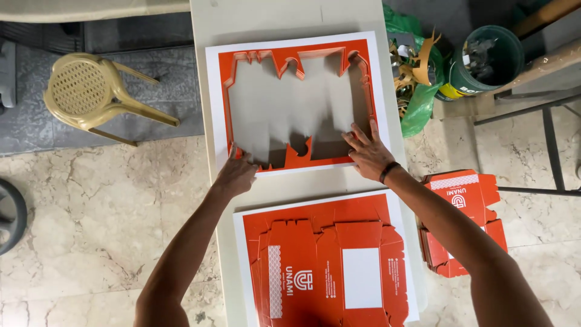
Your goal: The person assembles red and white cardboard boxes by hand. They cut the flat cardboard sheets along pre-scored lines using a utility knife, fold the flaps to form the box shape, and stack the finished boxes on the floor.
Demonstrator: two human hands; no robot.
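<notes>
The orange-printed white cardboard waste frame (296,100) lies under my flat, open left hand (236,172) and right hand (369,151); I'd press its near edge evenly, lifting without tearing.

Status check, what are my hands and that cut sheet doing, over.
Left hand and right hand flat on orange waste frame, centre punched out. Uncut printed sheet lies nearer. Nothing between them.

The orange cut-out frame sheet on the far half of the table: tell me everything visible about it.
The frame sheet is flat card, orange print inside a white border, its middle punched out so the pale table shows through a jagged box-shaped opening. It lies flat and square to the table. The left hand presses its near left corner; the right hand lies spread on its near right edge.
</notes>
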